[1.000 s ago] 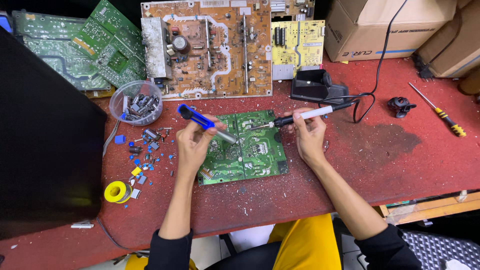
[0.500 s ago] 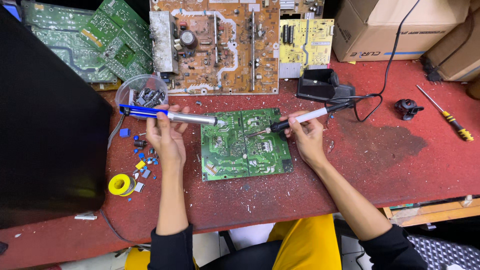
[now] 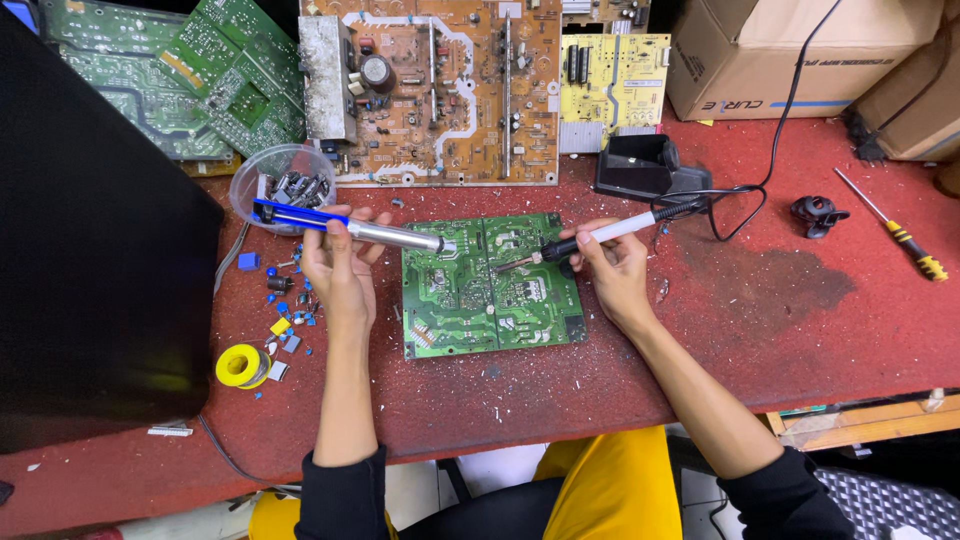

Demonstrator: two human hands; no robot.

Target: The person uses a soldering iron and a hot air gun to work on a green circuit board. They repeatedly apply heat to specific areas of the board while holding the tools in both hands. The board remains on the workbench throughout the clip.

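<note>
A green circuit board (image 3: 490,285) lies flat on the red table in front of me. My left hand (image 3: 338,270) grips a blue and silver desoldering pump (image 3: 345,226), held level with its tip over the board's left top edge. My right hand (image 3: 612,268) holds a soldering iron (image 3: 600,234) with a white and black handle like a pen. Its tip touches the board near the middle.
A clear bowl of parts (image 3: 283,187) and loose small components (image 3: 285,315) lie left, beside a yellow solder spool (image 3: 240,365). Large boards (image 3: 440,90) stand behind. An iron stand (image 3: 640,165), cardboard boxes (image 3: 800,50), a yellow-handled screwdriver (image 3: 900,235) and a dark panel (image 3: 90,300) surround me.
My left hand has swung the desoldering pump from a slanted pose over the board to level at its left edge. The iron tip has moved onto the board's middle.
</note>
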